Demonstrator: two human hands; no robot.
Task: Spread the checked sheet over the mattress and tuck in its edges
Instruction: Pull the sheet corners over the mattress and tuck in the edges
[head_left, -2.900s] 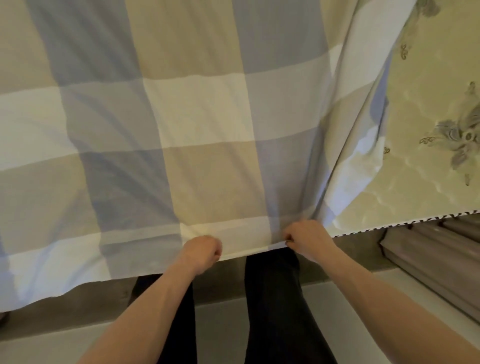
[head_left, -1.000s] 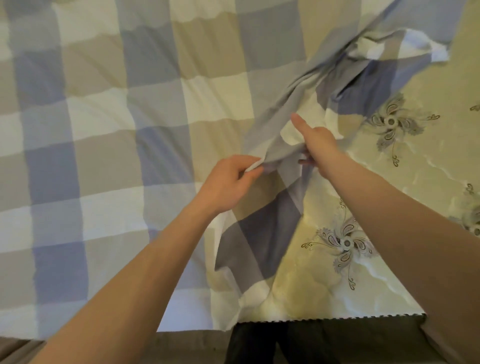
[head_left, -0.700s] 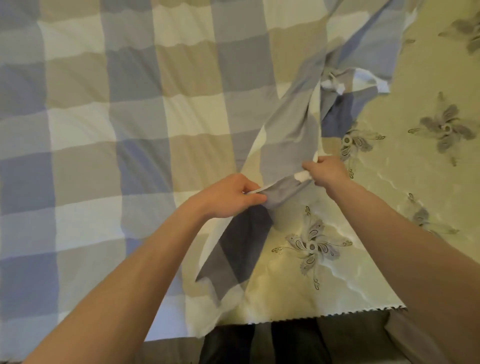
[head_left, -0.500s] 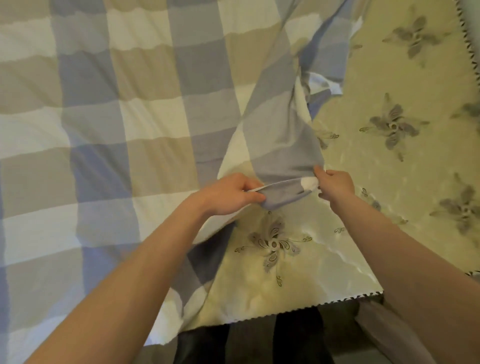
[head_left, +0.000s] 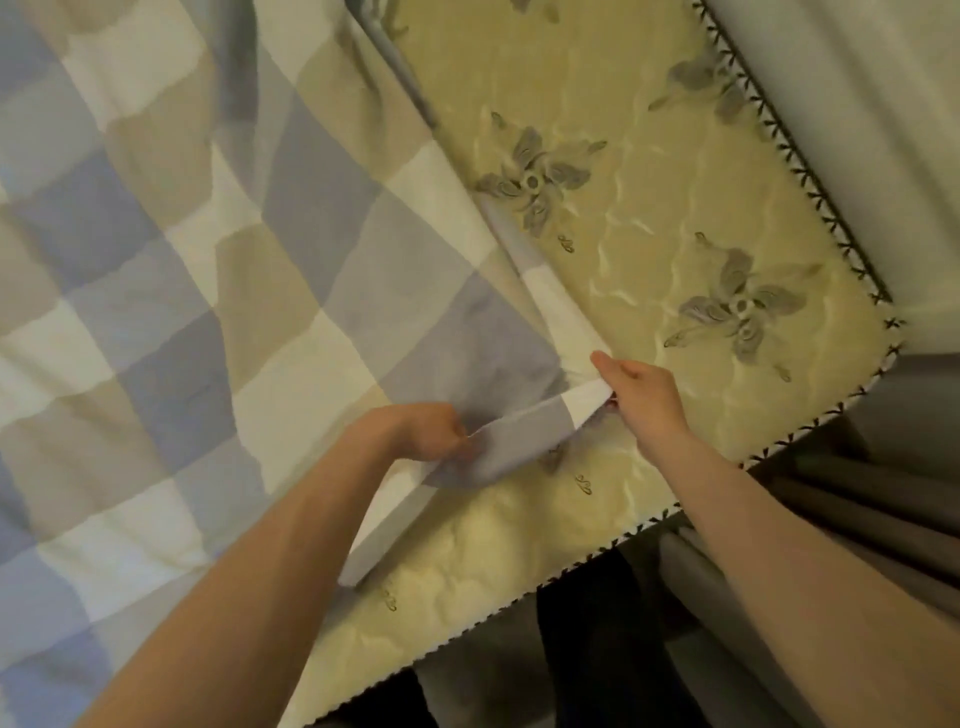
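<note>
The checked sheet (head_left: 218, 291), in blue, beige and white squares, covers the left part of the mattress (head_left: 675, 234), a yellow quilted surface with grey flower motifs. The right corner of the mattress lies bare. My left hand (head_left: 421, 431) grips the sheet's edge near the middle of the view. My right hand (head_left: 639, 389) pinches the same edge a little to the right, and a short strip of sheet is stretched between the two hands, lifted just above the mattress.
A zigzag-stitched trim (head_left: 810, 171) runs round the mattress corner. A pale wall (head_left: 872, 104) stands at the upper right. Grey bed-frame panels (head_left: 883, 509) lie at the lower right, and my dark trouser legs (head_left: 582, 649) show below the mattress edge.
Both hands have carried the sheet's edge rightward toward the bare mattress corner. The bunched folds have drawn out, and the view has swung right, so the corner and wall now show.
</note>
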